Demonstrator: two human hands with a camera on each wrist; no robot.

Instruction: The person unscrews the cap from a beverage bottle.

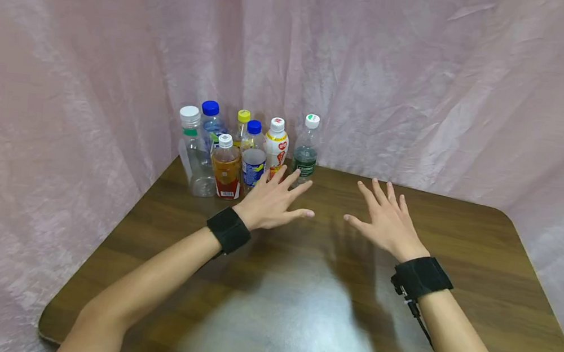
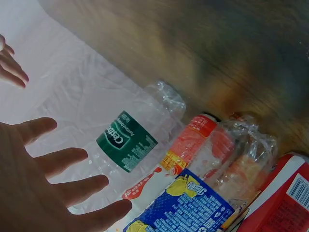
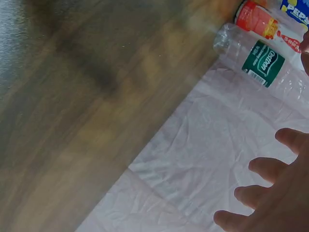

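My left hand (image 1: 271, 202) hovers over the table with its fingers spread, holding nothing. It is nearest to the blue-labelled Pepsi bottle (image 1: 253, 165) and the clear bottle with a green Cestbon label (image 1: 306, 154). To the right, my right hand (image 1: 385, 221) is likewise spread and holds nothing. Behind the left hand are a white bottle with red print (image 1: 276, 141) and a yellow-capped bottle (image 1: 243, 121). Left of it stand an amber drink bottle (image 1: 226, 170), a tall clear bottle with a white cap (image 1: 196, 162) and a bottle with a blue cap (image 1: 211, 113).
The bottles stand grouped at the back left corner of the brown wooden table (image 1: 300, 308). A pink curtain (image 1: 399, 68) hangs behind and beside the table. Black straps (image 1: 228, 230) wrap both wrists, and a cable (image 1: 421, 320) runs along the right forearm.
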